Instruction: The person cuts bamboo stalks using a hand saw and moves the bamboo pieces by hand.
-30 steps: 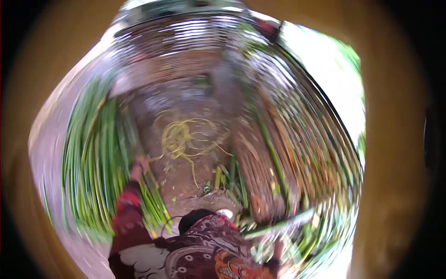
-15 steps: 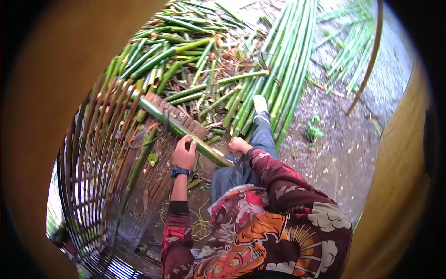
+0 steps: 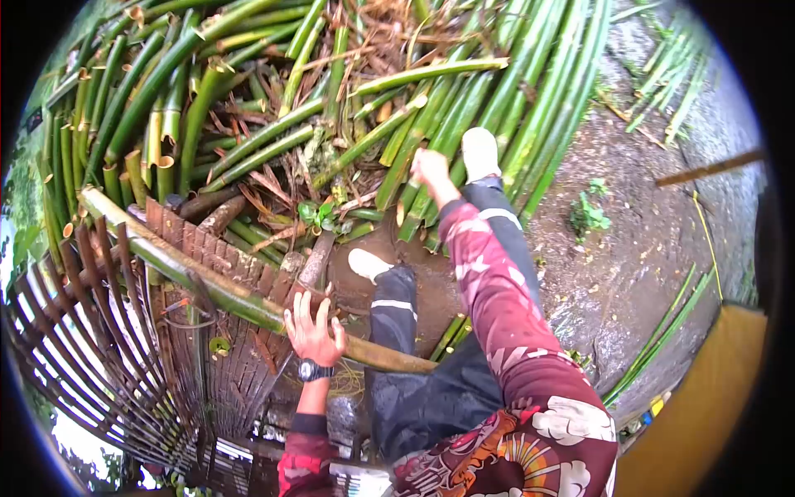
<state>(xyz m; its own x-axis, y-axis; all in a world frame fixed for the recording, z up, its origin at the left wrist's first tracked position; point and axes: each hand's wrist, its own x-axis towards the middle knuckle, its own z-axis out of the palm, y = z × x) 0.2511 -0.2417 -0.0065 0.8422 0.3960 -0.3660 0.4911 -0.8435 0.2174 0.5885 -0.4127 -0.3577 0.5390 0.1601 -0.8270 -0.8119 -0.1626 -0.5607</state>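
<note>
My left hand [image 3: 313, 333], with a dark watch on its wrist, lies at a long bamboo pole [image 3: 224, 291], its fingers spread and bent slightly. The pole slants from the upper left to my lap and crosses a row of brown slats [image 3: 217, 248]. Farther forward, my right hand [image 3: 432, 170] is closed near the cut ends of long green bamboo culms [image 3: 497, 108]. Whatever it may hold is too small to tell. Between my hands are my feet in white footwear [image 3: 368, 264], one beside the culms.
A heap of cut green bamboo pieces [image 3: 199, 91] fills the upper left. Curved brown strips [image 3: 108, 356] fan out at lower left. Wet ground [image 3: 613, 273] with a small plant [image 3: 590, 214] lies to the right, near thin green strips [image 3: 662, 340] and a brown stick [image 3: 708, 168].
The view has swung from the yellow coil and side bundles to the bamboo heap and my feet. My right hand has moved forward to the culms. The fingers of my left hand have spread.
</note>
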